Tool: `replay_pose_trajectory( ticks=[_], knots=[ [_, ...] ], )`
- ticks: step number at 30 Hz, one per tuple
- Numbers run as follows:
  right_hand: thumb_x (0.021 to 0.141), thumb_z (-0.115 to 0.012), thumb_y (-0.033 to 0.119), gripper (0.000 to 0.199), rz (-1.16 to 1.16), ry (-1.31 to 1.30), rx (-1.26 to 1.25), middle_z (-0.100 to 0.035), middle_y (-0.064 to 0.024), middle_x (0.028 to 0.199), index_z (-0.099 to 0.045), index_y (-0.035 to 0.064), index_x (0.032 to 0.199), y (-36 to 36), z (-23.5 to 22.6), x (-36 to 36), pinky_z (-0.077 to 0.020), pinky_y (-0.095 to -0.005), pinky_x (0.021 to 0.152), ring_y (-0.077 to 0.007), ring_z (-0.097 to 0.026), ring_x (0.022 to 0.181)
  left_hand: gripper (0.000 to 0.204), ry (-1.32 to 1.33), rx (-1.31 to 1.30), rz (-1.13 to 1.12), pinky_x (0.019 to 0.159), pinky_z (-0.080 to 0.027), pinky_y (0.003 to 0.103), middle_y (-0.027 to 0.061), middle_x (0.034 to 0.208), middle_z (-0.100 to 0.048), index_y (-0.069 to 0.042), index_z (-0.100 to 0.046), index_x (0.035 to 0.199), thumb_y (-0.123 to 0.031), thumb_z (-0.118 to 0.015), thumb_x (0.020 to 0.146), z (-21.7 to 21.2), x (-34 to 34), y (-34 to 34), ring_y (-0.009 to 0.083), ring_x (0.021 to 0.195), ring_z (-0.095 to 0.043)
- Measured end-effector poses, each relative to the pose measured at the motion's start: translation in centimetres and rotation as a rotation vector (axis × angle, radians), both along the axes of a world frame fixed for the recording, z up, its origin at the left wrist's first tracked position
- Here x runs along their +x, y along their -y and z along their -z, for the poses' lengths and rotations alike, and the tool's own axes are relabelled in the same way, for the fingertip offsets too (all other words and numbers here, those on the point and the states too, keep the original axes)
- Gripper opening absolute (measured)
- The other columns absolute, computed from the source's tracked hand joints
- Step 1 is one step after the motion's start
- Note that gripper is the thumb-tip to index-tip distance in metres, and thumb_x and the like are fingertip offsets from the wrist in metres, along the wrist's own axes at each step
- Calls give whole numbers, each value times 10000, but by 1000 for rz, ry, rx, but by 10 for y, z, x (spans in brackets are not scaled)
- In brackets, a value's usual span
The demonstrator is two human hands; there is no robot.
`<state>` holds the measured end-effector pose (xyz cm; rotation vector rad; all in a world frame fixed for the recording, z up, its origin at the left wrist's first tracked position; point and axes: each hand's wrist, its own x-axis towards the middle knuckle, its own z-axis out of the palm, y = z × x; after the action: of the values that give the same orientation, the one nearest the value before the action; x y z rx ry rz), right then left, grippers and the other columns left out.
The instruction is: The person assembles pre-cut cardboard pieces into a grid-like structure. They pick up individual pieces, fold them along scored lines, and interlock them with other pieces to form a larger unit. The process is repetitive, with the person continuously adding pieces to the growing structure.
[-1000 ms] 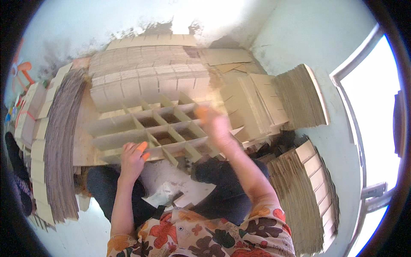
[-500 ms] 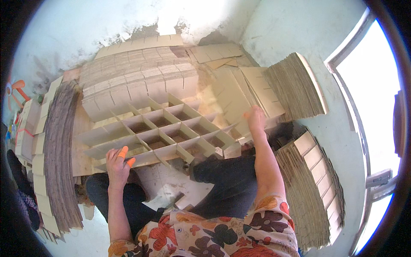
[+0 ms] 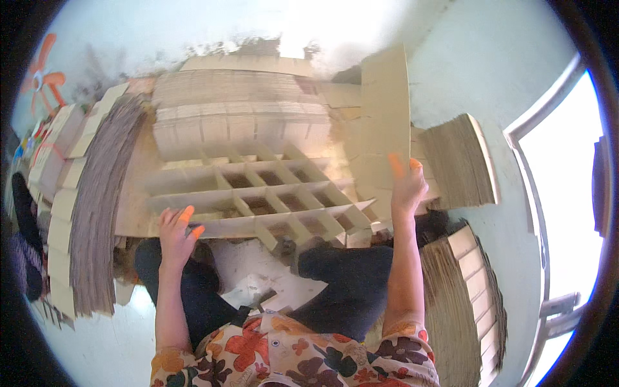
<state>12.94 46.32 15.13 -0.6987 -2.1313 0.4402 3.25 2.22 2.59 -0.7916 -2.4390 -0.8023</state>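
Observation:
A cardboard divider grid (image 3: 232, 227) of slotted, crossing strips lies in front of me, some of its cells closed in on all sides. My left hand (image 3: 176, 235) is closed on the left end of its nearest strip, with orange covers on the thumb and a finger. To the grid's right, my right hand (image 3: 409, 188) grips the lower edge of a cardboard sheet (image 3: 385, 97), which stands nearly upright. Orange covers show on this hand too. Motion blurs the grid and the sheet slightly.
Behind the grid stands a long stack of slotted cardboard strips (image 3: 245, 122). More stacks line the left side (image 3: 106, 193), the far right (image 3: 461, 161) and the near right (image 3: 445, 303). An orange fan (image 3: 40, 80) is at the far left; a bright window (image 3: 567, 193) is on the right.
My right hand has lifted a cardboard sheet from the pile on the right, so it now stands nearly upright. My left hand stays at the grid's near left end. The view has shifted slightly.

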Motion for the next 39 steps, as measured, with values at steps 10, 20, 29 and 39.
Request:
replay_pose_trajectory(
  ticks=[10, 20, 29, 39],
  knots=[
    [818, -722, 111, 620, -976, 139, -171, -651, -249, 942, -442, 15, 1364, 201, 19, -33, -527, -343, 704, -279, -686, 815, 192, -2, 62, 41, 923, -388, 436, 48, 817, -668, -71, -641, 812, -23, -732, 649, 17, -6, 15, 235, 860, -600],
    [829, -668, 65, 582, -1026, 239, -140, -591, -290, 830, -432, 8, 1357, 232, 46, -50, -498, -416, 597, -426, -609, 724, 265, -8, 95, 40, 946, -387, 432, 52, 723, -630, -88, -657, 829, 19, -753, 606, 23, -6, 13, 238, 733, -581],
    [790, -673, 36, 210, -1125, 291, -63, -588, -250, 746, -609, -16, 984, 238, 61, -73, -482, -417, 592, -427, -577, 670, 237, 31, 81, 32, 956, -379, 438, 55, 722, -625, -82, -655, 823, 11, -748, 625, 20, -10, 11, 233, 752, -577],
    [832, -624, 112, 413, -1064, 655, 84, -620, -209, 720, -538, -4, 1218, 253, 115, -65, -493, -451, 570, -376, -629, 685, 221, 32, 72, 30, 963, -377, 418, 56, 744, -636, -84, -662, 837, -1, -745, 649, 27, -13, 13, 230, 758, -584]
  ],
)
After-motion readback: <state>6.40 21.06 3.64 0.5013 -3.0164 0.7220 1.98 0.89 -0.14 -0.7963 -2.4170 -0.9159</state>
